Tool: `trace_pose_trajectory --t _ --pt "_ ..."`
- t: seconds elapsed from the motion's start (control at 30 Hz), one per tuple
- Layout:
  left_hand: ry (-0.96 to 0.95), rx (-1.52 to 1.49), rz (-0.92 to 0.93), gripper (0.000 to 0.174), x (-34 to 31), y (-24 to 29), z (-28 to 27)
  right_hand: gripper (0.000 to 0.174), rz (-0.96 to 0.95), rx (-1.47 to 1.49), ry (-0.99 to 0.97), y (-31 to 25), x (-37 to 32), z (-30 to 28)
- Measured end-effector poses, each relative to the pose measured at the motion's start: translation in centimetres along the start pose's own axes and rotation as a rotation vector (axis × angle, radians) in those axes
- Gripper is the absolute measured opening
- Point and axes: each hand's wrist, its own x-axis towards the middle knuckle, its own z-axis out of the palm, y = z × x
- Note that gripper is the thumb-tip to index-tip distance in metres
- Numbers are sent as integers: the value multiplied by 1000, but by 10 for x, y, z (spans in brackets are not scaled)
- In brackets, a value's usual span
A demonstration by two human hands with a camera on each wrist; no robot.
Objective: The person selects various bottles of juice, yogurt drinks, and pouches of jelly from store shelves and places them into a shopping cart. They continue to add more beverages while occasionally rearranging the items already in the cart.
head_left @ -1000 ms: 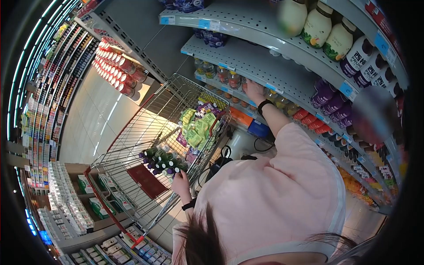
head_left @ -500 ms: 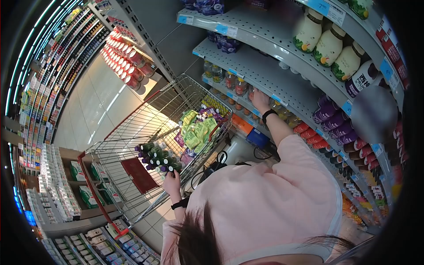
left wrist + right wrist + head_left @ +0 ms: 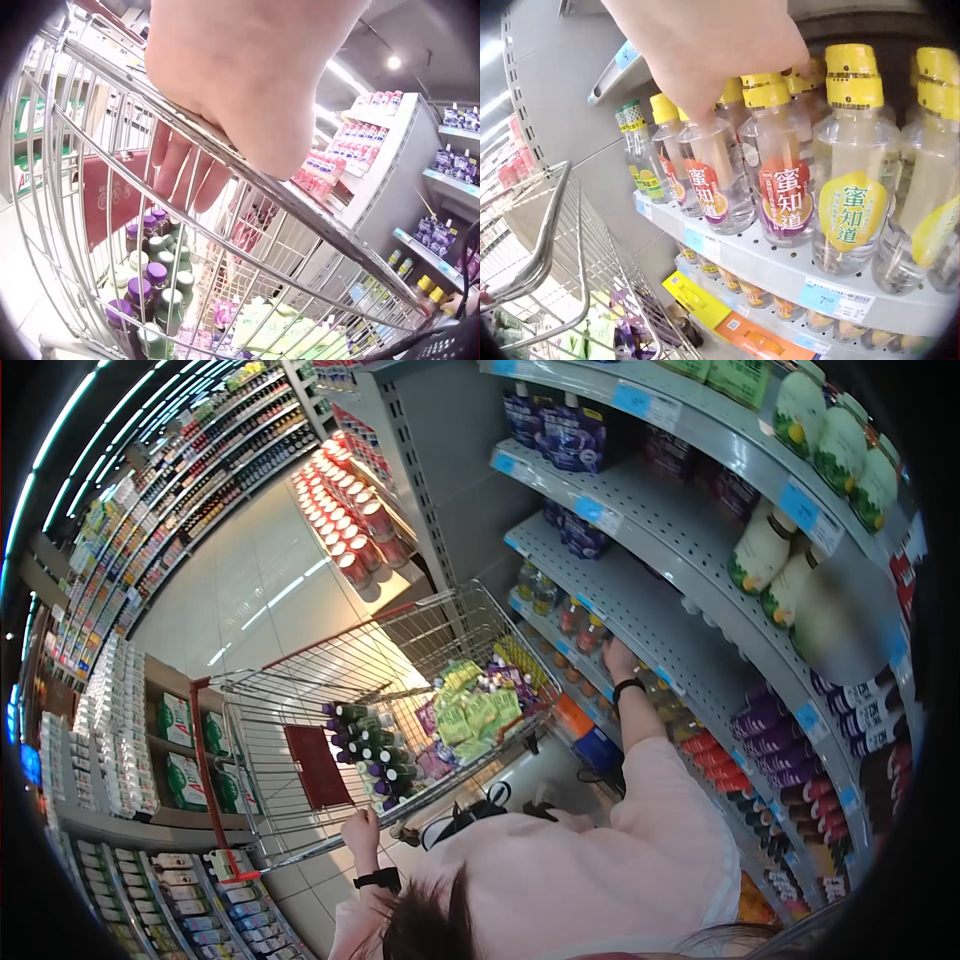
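My left hand (image 3: 232, 82) curls over the metal top rim of the shopping cart (image 3: 300, 206), with several fingers hanging inside the basket. Below it stand several bottles (image 3: 171, 300) with purple and green caps. Green and purple packs (image 3: 465, 715) lie at the cart's far end. My right hand (image 3: 712, 56) reaches over the yellow caps of clear drink bottles (image 3: 784, 184) on a shelf. Its thumb hides the cap of a red-labelled bottle (image 3: 705, 180), and its fingertips lie behind neighbouring caps. I cannot tell whether it grips a bottle.
Another shelf board (image 3: 640, 605) runs just above the right hand. Lower down are more small bottles (image 3: 817, 321) and yellow and orange boxes (image 3: 754, 337). A display of red-and-white cans (image 3: 345, 525) stands past the cart, and stacked cartons (image 3: 110, 730) line the left side.
The head view has turned, showing more of the shelves. My left hand has moved back from beside the capped bottles to the cart's rim. The right hand stays at the shelf bottles.
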Motion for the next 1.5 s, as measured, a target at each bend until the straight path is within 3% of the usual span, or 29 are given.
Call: trace_pose_trajectory --t 0.17,0.27,0.37,0.43,0.5,0.57,0.67,0.83,0.9,0.97,1.07,1.2,1.33,1.4,1.5 --pt "-32 30 30 35 2 8 -4 54 98 -53 147 2 16 24" --pt "-43 8 30 31 0 6 -7 54 157 95 -50 8 25 32" --pt "14 -8 30 30 -1 12 -2 55 -134 -102 193 13 30 44" --pt "-5 -14 20 30 0 16 -4 55 -211 -144 264 8 32 43" --pt "-2 -27 13 30 0 18 -6 52 -27 72 46 12 44 64" --pt "6 11 2 29 0 16 0 41 -45 -45 -77 -22 33 7" --pt "24 30 -13 28 0 18 0 37 -100 -81 55 -5 23 28" --pt "6 42 -72 27 1 19 3 38 20 3 -136 -18 5 -16" --pt "19 24 -80 26 1 17 6 37 -20 -30 -227 -23 -4 -22" --pt "9 43 -81 26 3 21 2 35 -185 -176 -297 -24 -18 -17" --pt "-39 16 -66 32 3 17 -2 36 -399 -273 -271 -38 -41 -21" --pt "-92 -180 -182 34 5 0 -16 39 -485 -221 -236 -43 -63 -30" --pt "49 -155 -258 32 3 -46 -22 34 -509 -39 -152 -84 -86 -99" --pt "-65 -350 -378 36 8 -70 -22 31 -543 -19 -106 -109 -92 -138" --pt "-146 -434 -349 37 16 -78 -31 31 -593 70 -96 -148 -100 -182"
